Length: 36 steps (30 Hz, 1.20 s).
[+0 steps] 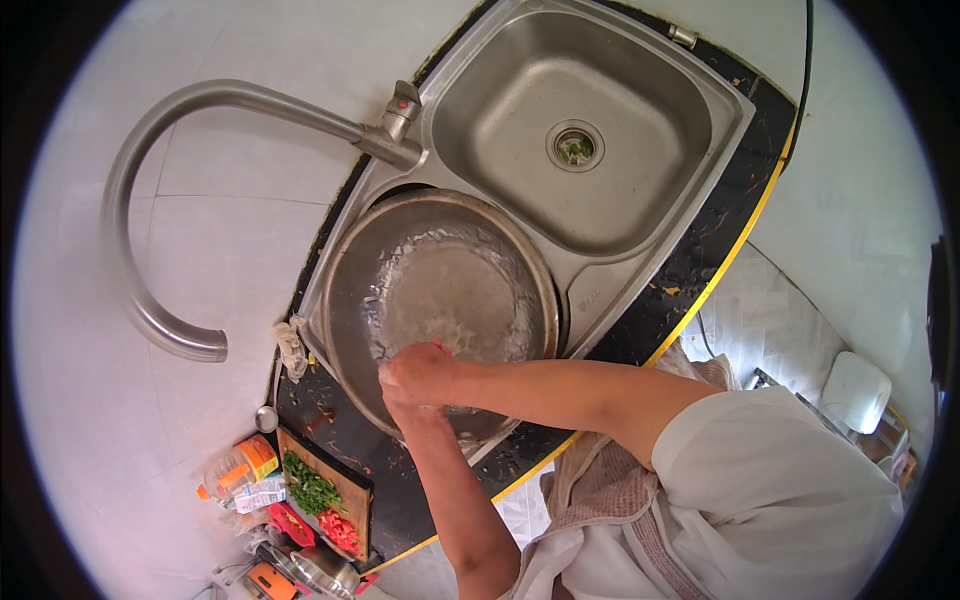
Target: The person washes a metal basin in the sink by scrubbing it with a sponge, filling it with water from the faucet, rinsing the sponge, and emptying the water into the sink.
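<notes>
My right hand (421, 373) and my left hand (409, 409) are pressed together at the near side of a large metal basin (349, 300). The right lies over the left and covers most of it, so whether anything is between the palms is hidden. Below them the basin holds cloudy, rippling water (442, 274). Pale, soft-looking bits (450, 330) show in the water just beyond my fingers. The basin sits over one bowl of a stainless steel double sink (592, 289).
A curved faucet (172, 105) swings out left. Green scraps sit in the other bowl's drain (575, 146). On a wooden cutting board (360, 495) lie chopped greens (309, 484) and chopped red pieces (339, 529). Nearby are a plastic bottle (225, 472), a ladle (265, 418) and a crumpled cloth (291, 349).
</notes>
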Available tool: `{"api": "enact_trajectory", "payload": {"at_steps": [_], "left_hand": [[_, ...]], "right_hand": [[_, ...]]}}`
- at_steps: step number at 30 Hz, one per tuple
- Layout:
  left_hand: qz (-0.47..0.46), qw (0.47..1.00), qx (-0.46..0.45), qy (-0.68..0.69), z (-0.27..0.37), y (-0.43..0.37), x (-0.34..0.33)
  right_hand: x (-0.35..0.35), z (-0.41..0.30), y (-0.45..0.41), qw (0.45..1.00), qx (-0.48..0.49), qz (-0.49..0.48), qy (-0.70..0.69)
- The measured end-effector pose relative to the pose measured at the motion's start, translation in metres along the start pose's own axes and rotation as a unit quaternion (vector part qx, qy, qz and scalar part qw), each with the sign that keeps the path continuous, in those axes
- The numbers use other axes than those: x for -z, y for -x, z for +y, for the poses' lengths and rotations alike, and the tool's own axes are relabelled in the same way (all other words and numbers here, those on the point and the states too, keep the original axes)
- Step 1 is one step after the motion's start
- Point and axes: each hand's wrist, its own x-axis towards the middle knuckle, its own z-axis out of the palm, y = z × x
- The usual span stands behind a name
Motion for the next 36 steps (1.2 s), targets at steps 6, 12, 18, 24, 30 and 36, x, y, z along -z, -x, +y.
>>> {"api": "enact_trajectory", "payload": {"at_steps": [6, 12, 18, 24, 30, 36], "left_hand": [[0.033, 0.969, -0.023, 0.245, 0.009, 0.006, -0.03], [-0.096, 0.931, -0.113, 0.333, 0.107, 0.027, -0.068], [0.292, 0.776, -0.089, -0.552, 0.036, 0.043, 0.079], [0.401, 0.862, 0.02, -0.31, -0.037, 0.103, 0.049], [0.427, 0.9, 0.013, 0.088, -0.047, 0.113, 0.036], [0.407, 0.901, -0.148, 0.038, 0.083, 0.147, 0.008]], "right_hand": [[0.001, 0.007, 0.006, 0.998, 0.041, 0.041, -0.017], [0.118, -0.063, -0.03, 0.988, 0.084, 0.037, -0.12], [0.177, 0.014, -0.051, 0.991, 0.077, -0.005, 0.11], [0.28, 0.128, -0.004, 0.953, -0.095, 0.107, 0.266], [0.263, 0.152, -0.013, 0.964, -0.258, 0.002, 0.071], [0.225, 0.184, -0.001, 0.952, -0.261, 0.035, -0.155]]}}
